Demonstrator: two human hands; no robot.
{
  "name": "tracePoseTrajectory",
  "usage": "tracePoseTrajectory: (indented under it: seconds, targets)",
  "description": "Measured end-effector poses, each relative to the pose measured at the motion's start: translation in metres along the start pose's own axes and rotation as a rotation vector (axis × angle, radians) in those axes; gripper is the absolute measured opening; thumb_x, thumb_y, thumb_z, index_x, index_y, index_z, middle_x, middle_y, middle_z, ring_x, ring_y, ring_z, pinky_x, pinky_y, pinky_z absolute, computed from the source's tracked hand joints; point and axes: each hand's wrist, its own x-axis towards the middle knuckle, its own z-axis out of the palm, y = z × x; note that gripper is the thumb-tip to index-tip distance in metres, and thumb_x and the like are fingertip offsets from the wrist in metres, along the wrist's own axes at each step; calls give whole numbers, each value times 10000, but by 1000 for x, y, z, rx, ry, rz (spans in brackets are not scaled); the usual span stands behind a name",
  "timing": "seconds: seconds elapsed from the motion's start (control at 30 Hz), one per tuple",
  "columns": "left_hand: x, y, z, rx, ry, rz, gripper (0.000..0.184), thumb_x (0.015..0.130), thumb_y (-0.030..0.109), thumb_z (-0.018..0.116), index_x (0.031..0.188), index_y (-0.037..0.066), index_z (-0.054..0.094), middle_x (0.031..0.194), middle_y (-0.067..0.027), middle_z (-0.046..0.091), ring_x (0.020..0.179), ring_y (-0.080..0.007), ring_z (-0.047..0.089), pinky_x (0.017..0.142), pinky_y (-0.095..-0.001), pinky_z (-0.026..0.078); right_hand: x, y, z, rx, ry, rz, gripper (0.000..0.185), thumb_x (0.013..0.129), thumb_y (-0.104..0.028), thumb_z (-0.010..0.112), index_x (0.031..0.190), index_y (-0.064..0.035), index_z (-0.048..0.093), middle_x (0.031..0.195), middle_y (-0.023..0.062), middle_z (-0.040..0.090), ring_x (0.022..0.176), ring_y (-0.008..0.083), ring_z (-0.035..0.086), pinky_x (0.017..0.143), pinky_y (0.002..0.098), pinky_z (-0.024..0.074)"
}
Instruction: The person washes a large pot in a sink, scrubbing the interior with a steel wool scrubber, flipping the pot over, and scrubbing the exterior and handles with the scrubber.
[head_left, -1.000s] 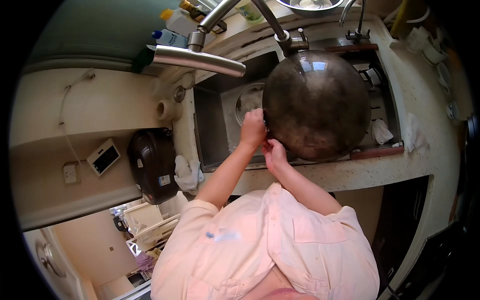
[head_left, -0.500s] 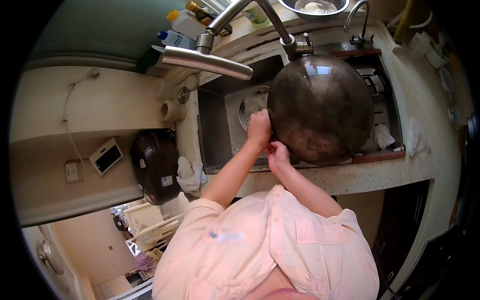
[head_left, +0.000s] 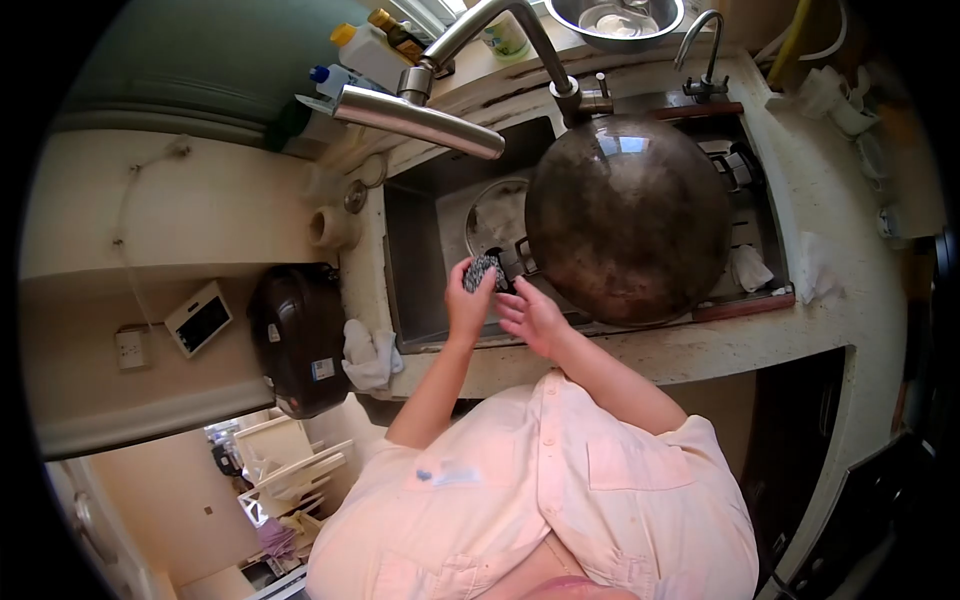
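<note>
A large dark wok [head_left: 630, 225] lies upside down over the sink [head_left: 415, 270], its rounded underside up and a metal-and-black handle [head_left: 510, 262] at its left edge. My left hand [head_left: 468, 305] is closed around a grey, mesh-like scouring pad [head_left: 482, 272], beside that handle. Just to the right, below the handle, my right hand [head_left: 533, 315] is open with its fingers apart. Whether its fingertips touch the handle cannot be made out. Under the wok's left side, a round metal drain or strainer [head_left: 490, 215] shows in the basin.
A large swivel faucet [head_left: 420, 122] reaches over the left basin. Behind are bottles [head_left: 370, 55], a metal bowl [head_left: 615, 25] and a small tap [head_left: 707, 85]. White cloths [head_left: 370, 355] and a dark appliance [head_left: 295, 335] stand at left.
My left hand has turned and drawn back from the wok's edge, bringing the scouring pad and the handle into view. My right hand has opened its fingers. The camera view has shifted slightly.
</note>
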Motion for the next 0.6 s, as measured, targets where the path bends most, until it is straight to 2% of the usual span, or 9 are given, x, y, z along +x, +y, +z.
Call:
tracePoseTrajectory:
  seconds: [0.03, 0.1, 0.23, 0.27, 0.33, 0.43, 0.5, 0.57, 0.6]
  targets:
    - [-18, 18, -2, -88, -69, -40, 354, 840, 249, 567, 1084, -3, 518, 990, -95, 577, 926, -155, 537, 825, -267, 421, -14, 0, 13, -68, -68, -25, 357, 880, -356, 462, 1167, -149, 420, 1057, 34, 520, 949, 165, 508, 742, 345, 445]
    - [-33, 23, -7, -127, -96, 21, 374, 858, 276, 530, 1103, -5, 507, 1043, -109, 546, 981, -189, 502, 862, -294, 391, -20, 2, 23, -180, -146, -39, 431, 862, -380, 503, 1237, -217, 365, 1082, 1, 492, 948, 146, 493, 760, 391, 446]
    - [-34, 22, -18, -235, -177, 161, 423, 894, 332, 455, 1141, -10, 486, 1147, -137, 483, 1092, -258, 431, 936, -348, 330, -32, 3, 25, -382, -2, -237, 324, 857, -251, 550, 1161, -188, 455, 947, -26, 534, 833, 88, 511, 646, 277, 464]
    - [-28, 21, -15, -272, -208, 202, 436, 903, 346, 436, 1150, -11, 481, 1173, -143, 468, 1120, -276, 413, 954, -361, 315, -42, -6, 22, -477, -21, -219, 453, 837, -238, 578, 1241, -186, 380, 1047, -15, 490, 863, 101, 478, 680, 269, 427]
    - [-13, 13, -8, 19, -183, 237, 456, 857, 329, 513, 1171, 3, 465, 1178, -165, 450, 1105, -301, 419, 950, -366, 323, -73, -22, 28, -543, 56, -400, 412, 818, -179, 597, 1184, -154, 411, 1016, -7, 481, 856, 98, 462, 699, 248, 423]
    - [5, -4, 16, 247, -68, 215, 531, 784, 314, 604, 1196, 19, 444, 1199, -192, 417, 1077, -336, 432, 938, -372, 339, -121, -77, 9, -583, 229, -908, 311, 787, -109, 607, 1047, -121, 437, 971, 5, 458, 860, 100, 450, 737, 244, 417]
    - [5, -14, 31, 253, 2, 116, 586, 755, 325, 632, 1213, 22, 427, 1209, -207, 396, 1068, -353, 434, 928, -380, 351, -151, -135, -26, -616, 510, -1107, 283, 775, -88, 614, 1031, -94, 493, 946, 21, 495, 832, 122, 472, 734, 261, 432]
    - [6, -21, 44, 219, 38, -11, 586, 763, 326, 630, 1223, 29, 422, 1190, -210, 401, 1070, -347, 440, 931, -384, 359, -172, -195, -63, -809, 793, -1311, 234, 767, -112, 625, 980, -40, 562, 969, 64, 527, 836, 145, 506, 752, 284, 439]
    - [6, -25, 48, 226, 57, 9, 593, 762, 333, 630, 1224, 27, 420, 1182, -208, 407, 1066, -346, 442, 928, -384, 361, -176, -223, -80, -1126, 1036, -1429, 240, 743, -139, 648, 952, -34, 593, 967, 97, 517, 852, 199, 533, 752, 317, 447]
